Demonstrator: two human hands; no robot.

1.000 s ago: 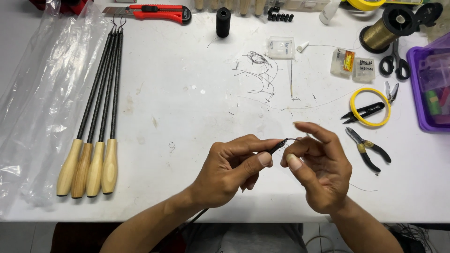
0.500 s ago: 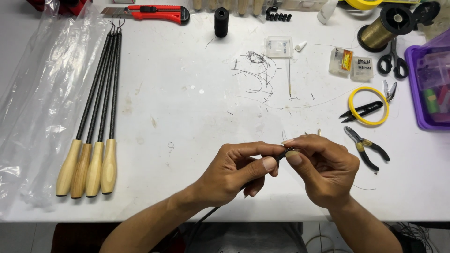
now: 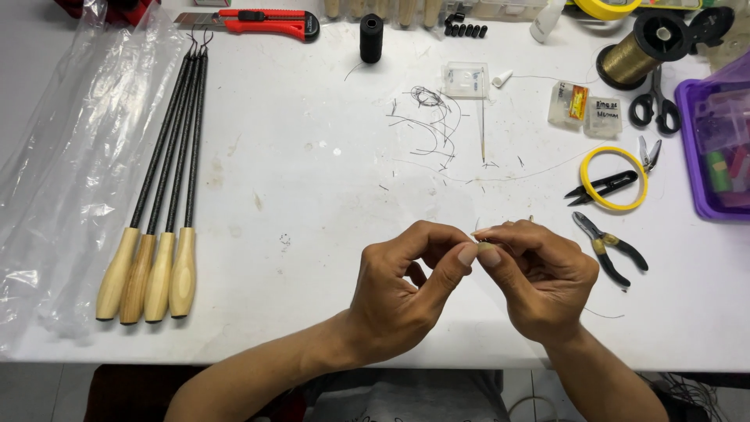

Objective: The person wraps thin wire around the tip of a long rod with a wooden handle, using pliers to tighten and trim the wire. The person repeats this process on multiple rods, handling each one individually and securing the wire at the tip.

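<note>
While both hands meet near the worktop's (image 3: 312,156) front edge, left hand (image 3: 406,289) and right hand (image 3: 539,277) pinch a tiny dark piece (image 3: 478,234), seemingly light, slippery, best gripped by fingertips.

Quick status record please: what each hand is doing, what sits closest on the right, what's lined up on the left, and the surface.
left hand: fingertips pinched against the right hand's, grip on something small, mostly hidden
right hand: pinching the same small item; fine thread trails from it
nearest right: pliers, black snips across a yellow ring
left side: four wooden-handled rods, clear plastic bag
surface: white table, thread scraps
</note>
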